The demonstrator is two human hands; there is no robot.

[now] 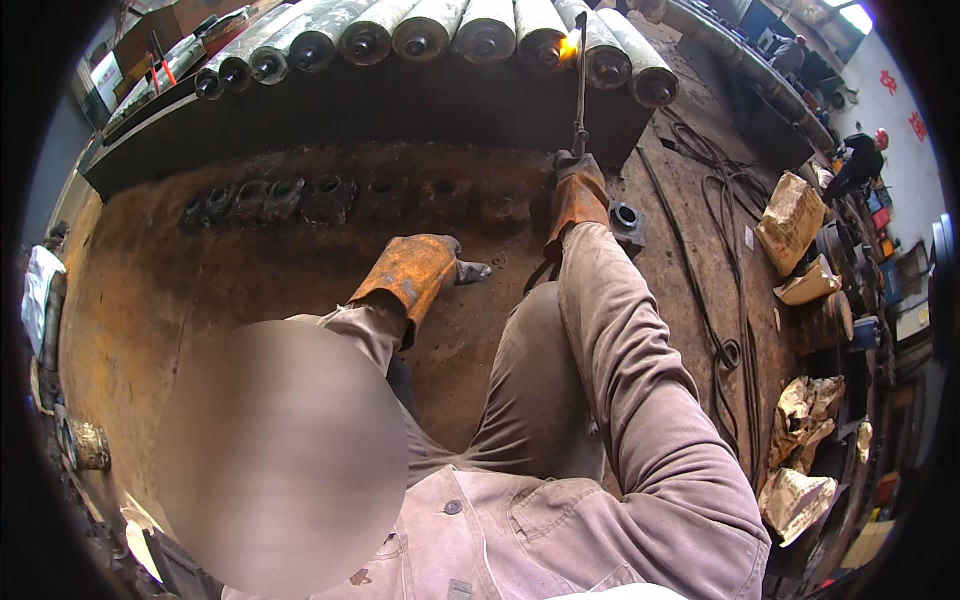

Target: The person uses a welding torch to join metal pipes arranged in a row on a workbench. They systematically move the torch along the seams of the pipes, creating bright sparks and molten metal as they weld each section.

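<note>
- Right hand in orange-and-dark work glove (577,178): fingers wrapped around the long, thin, dark metal torch (581,100); shaft rises beyond them, orange flame (569,48) beside a grey cylindrical metal roller (540,20).
- Left hand, matching glove (437,262): fingers loosely extended, apart from torch.

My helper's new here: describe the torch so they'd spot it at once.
Find the row of rollers along the top. Near its right end, the gloved right hand holds the torch. Unlike the thick rollers, it's a slender rod with a flame beside it.
</note>
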